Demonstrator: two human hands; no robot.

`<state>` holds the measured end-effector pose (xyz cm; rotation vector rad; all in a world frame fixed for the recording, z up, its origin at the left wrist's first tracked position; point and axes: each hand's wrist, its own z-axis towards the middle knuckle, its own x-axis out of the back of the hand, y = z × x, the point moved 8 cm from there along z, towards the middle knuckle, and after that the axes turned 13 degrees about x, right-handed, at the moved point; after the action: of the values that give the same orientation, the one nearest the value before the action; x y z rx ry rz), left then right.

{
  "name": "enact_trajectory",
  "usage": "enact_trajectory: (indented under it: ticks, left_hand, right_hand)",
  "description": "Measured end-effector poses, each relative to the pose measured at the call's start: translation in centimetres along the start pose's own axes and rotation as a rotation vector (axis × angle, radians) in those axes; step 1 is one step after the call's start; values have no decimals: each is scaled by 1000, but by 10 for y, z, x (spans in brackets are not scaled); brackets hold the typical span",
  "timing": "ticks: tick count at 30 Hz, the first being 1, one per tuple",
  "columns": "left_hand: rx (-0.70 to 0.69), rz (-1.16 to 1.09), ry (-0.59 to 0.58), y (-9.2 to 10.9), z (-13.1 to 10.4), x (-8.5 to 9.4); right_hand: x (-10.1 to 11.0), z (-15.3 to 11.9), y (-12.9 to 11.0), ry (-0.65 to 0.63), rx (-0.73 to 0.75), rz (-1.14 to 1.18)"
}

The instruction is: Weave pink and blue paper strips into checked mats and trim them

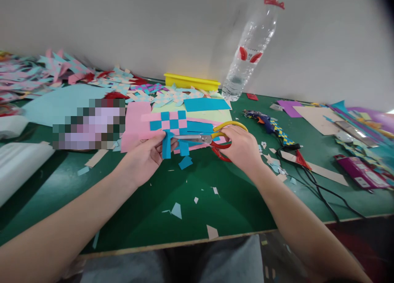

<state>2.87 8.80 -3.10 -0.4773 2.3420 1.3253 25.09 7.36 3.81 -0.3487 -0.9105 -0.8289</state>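
Note:
My left hand (pixel 147 156) pinches a blue-and-pink woven paper piece (pixel 170 121) near its lower left edge, where a blue strip (pixel 166 147) hangs down. In my right hand (pixel 241 145) are the scissors (pixel 201 138), with one yellow and one red handle. Their blades point left and reach the woven paper beside my left fingertips. Behind and under the piece lie pink paper (pixel 135 123), pale green paper and a blue sheet (pixel 207 104). A small blue scrap (pixel 185 163) rests on the table just below.
A plastic bottle (pixel 246 55) stands tilted against the wall. Near it is a yellow tray (pixel 191 82). Woven strips pile up at the back left. On the right are a glue gun (pixel 267 123) with black cables, a purple box (pixel 361 172) and papers. Scraps dot the green table (pixel 227 209).

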Motion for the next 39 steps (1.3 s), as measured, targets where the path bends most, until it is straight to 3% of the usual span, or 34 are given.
enact_trajectory:
  ticks: [9, 16, 20, 25, 39]
  left_hand:
    - [2, -20, 64, 2, -2, 0]
    - [0, -11, 64, 1, -1, 0]
    - [9, -3, -15, 1, -1, -4]
    - [18, -40, 69, 0, -2, 1]
    - [-26, -64, 6, 4, -2, -3]
  right_hand:
    - [-4, 0, 5, -23, -98, 95]
    - [2, 2, 10, 53, -181, 195]
    - [3, 5, 2, 14, -142, 177]
    - [1, 8, -8, -19, -65, 106]
    - [-6, 4, 3, -77, -96, 35]
